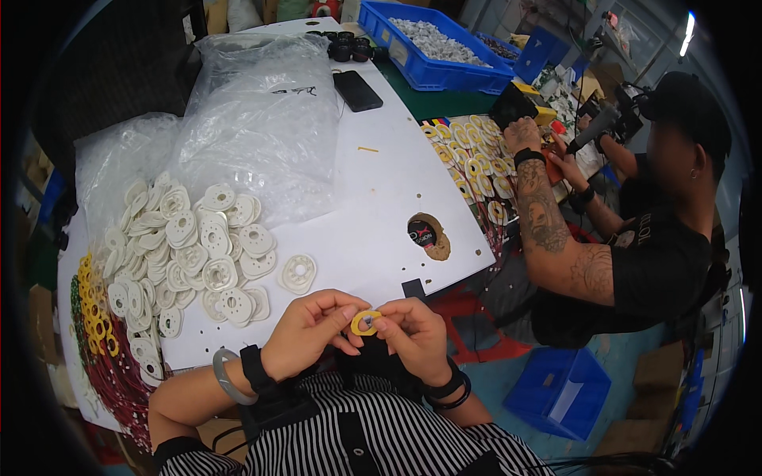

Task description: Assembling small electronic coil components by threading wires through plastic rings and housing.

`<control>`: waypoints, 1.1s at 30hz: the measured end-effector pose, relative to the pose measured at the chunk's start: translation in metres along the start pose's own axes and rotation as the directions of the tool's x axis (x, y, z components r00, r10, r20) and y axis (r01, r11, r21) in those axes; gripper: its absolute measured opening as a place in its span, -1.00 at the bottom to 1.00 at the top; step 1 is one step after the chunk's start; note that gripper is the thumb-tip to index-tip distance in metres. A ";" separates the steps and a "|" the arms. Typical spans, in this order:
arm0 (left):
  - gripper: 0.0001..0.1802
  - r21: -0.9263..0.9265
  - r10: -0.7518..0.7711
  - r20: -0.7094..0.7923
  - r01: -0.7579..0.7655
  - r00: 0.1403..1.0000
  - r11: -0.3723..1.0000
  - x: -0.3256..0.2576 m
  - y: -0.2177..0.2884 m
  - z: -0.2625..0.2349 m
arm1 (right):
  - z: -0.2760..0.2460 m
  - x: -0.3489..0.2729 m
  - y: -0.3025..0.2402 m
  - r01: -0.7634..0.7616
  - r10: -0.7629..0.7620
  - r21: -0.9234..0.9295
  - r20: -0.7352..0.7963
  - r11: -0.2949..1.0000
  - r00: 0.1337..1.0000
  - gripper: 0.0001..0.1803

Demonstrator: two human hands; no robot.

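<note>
Between my two hands, at the table's near edge, is a small yellow ring with something dark or bluish in its middle. My left hand pinches its left side, thumb and forefinger closed. The fingers of my right hand grip its right side. Just beyond my left hand lies a single white plastic base, roundish with holes. A large heap of the same white plastic bases spreads to the left. Farther left hang yellow rings with dark red wires.
Clear plastic bags cover the table's back left. A black phone lies near a blue crate of pale parts. The table has a round hole. At right, a co-worker sits beside yellow-and-white pieces; a blue bin stands below.
</note>
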State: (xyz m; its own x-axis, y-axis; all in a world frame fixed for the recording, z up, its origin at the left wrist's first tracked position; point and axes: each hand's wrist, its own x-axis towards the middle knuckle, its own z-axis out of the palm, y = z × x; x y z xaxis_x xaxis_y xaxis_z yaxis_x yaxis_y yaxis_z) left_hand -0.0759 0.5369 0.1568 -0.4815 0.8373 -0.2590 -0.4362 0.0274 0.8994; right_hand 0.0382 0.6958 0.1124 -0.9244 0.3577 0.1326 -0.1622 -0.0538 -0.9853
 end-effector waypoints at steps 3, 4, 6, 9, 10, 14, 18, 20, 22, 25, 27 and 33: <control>-0.71 -0.026 -0.007 -0.022 0.006 1.000 1.000 -0.002 0.000 0.002 | 0.002 -0.001 -0.001 0.012 -0.012 -0.007 0.008 1.000 1.000 -0.82; -0.71 -0.013 0.002 -0.017 -0.002 1.000 1.000 -0.002 0.001 0.001 | 0.003 -0.001 0.000 0.025 -0.025 -0.003 0.001 1.000 1.000 -0.82; -0.71 0.000 0.010 -0.010 -0.010 1.000 1.000 -0.003 0.002 0.002 | 0.003 -0.001 0.000 0.037 -0.037 0.001 -0.008 0.999 0.999 -0.82; -0.71 -0.009 0.003 -0.015 -0.003 1.000 1.000 -0.003 0.003 0.003 | 0.004 -0.002 -0.001 0.054 -0.055 -0.041 -0.016 0.998 0.998 -0.81; -0.71 -0.008 0.015 -0.014 -0.015 1.000 1.000 -0.003 0.002 0.002 | 0.003 -0.002 -0.002 0.075 -0.076 -0.038 -0.015 0.996 0.997 -0.80; -0.71 0.046 0.025 -0.047 -0.023 0.999 0.999 -0.001 -0.001 0.000 | 0.001 -0.005 0.000 0.125 -0.125 0.041 -0.009 0.991 0.992 -0.80; -0.71 -0.008 0.003 -0.021 -0.004 1.000 1.000 -0.003 -0.001 0.002 | 0.000 -0.006 0.001 0.117 -0.116 0.040 -0.018 0.992 0.993 -0.80; -0.71 -0.011 0.003 -0.003 -0.003 1.000 1.000 -0.004 0.000 0.004 | 0.001 -0.004 -0.001 0.071 -0.071 0.006 -0.017 0.997 0.997 -0.80; -0.71 -0.002 0.011 -0.007 -0.011 1.000 1.000 -0.003 -0.002 0.002 | 0.002 -0.003 0.002 0.079 -0.079 -0.006 -0.011 0.997 0.997 -0.80; -0.70 0.000 0.024 -0.034 -0.024 0.999 1.000 -0.004 -0.004 0.001 | 0.002 -0.003 0.005 0.078 -0.079 -0.025 -0.014 0.997 0.997 -0.80; -0.70 -0.002 0.033 -0.058 -0.033 0.998 0.999 -0.004 -0.004 0.001 | 0.001 -0.003 0.006 0.073 -0.074 -0.029 -0.020 0.997 0.997 -0.80; -0.71 -0.069 -0.009 -0.006 0.009 1.000 0.998 -0.002 -0.003 0.002 | 0.000 -0.005 0.006 0.087 -0.089 -0.053 -0.036 0.995 0.995 -0.81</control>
State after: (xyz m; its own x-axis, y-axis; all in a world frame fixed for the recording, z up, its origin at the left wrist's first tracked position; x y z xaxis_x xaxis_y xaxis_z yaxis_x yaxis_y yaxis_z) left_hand -0.0715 0.5360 0.1553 -0.4818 0.8339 -0.2693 -0.4922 -0.0032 0.8705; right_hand 0.0416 0.6934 0.1061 -0.8934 0.3939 0.2159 -0.2235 0.0272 -0.9743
